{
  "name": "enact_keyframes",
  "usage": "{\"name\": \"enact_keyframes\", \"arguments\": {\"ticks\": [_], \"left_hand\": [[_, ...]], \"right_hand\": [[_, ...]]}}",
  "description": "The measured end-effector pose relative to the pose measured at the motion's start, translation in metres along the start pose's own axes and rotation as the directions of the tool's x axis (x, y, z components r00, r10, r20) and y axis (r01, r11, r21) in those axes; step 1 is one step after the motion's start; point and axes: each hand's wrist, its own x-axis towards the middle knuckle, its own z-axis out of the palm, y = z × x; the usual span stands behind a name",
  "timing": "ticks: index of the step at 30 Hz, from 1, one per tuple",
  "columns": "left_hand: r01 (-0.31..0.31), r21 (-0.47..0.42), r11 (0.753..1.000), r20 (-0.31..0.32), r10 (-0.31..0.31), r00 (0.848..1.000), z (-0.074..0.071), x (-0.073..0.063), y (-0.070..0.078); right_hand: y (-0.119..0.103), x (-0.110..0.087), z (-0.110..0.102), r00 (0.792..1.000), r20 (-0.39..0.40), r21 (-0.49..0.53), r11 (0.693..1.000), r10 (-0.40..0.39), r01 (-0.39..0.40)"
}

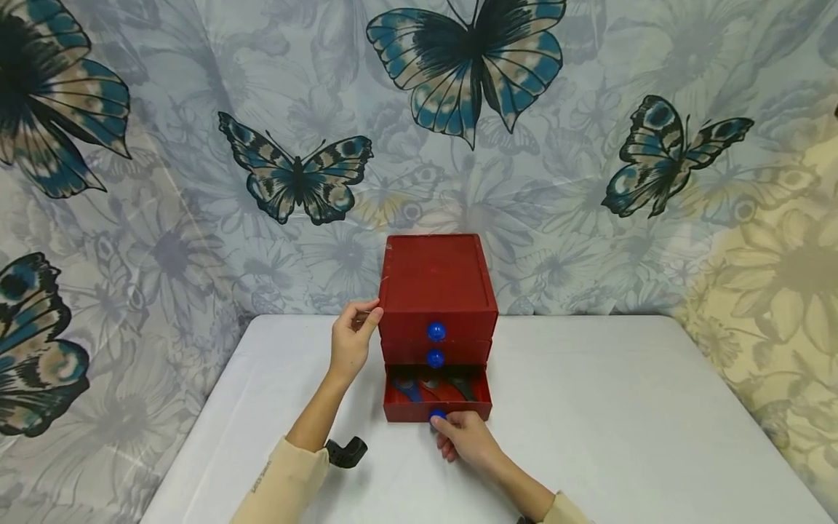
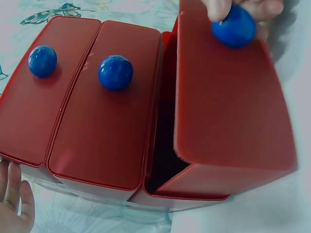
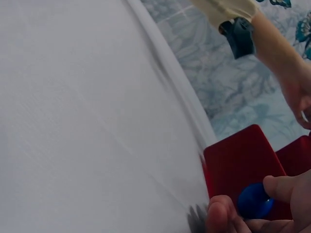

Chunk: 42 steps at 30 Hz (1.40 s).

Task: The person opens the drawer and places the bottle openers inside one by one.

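A red cabinet [image 1: 432, 273] with three stacked drawers stands on the white table. Its bottom drawer [image 1: 406, 413] is pulled out; the upper two are closed, each with a round blue knob [image 1: 436, 332]. My right hand [image 1: 471, 440] pinches the bottom drawer's blue knob [image 3: 255, 200] between thumb and fingers. Against the cabinet's upper left side rests my left hand [image 1: 350, 346], its fingers fairly straight in the left wrist view. Inside the open drawer lie a blue tool-like item [image 1: 409, 390], a dark green one [image 1: 463, 388] and a small pale one between them, too small to identify.
The white table [image 1: 589, 407] extends to both sides of the cabinet. A butterfly-patterned cloth [image 1: 537, 189] hangs right behind the table's back edge. A black wrist camera mount [image 1: 347, 452] juts from the left sleeve.
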Motion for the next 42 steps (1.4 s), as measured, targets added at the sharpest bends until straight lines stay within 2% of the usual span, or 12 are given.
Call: {"name": "enact_keyframes", "arguments": {"ticks": [9,17,25,34,42], "left_hand": [[0.023,0.003,1.0,0.003,-0.023,1.0,0.0,0.003,0.003],[0.046,0.004,0.999,0.003,-0.046,0.999,0.001,0.001,0.001],[0.052,0.008,0.999,0.003,-0.052,0.999,0.001,0.0,0.0],[0.049,0.002,0.999,0.006,-0.049,0.999,0.0,-0.002,0.004],[0.094,-0.002,0.996,0.007,-0.094,0.996,-0.001,-0.004,0.009]], "right_hand": [[-0.003,0.031,-0.007,0.998,-0.055,-0.004,1.0,-0.03,0.03],[-0.002,0.052,-0.009,0.996,-0.093,-0.009,1.0,-0.012,0.012],[-0.007,0.062,-0.01,0.992,-0.125,-0.031,1.0,0.0,-0.004],[-0.006,0.063,-0.011,0.994,-0.114,-0.036,0.999,0.003,-0.007],[-0.003,0.061,-0.011,0.993,-0.118,-0.058,0.998,0.016,-0.023]]}}
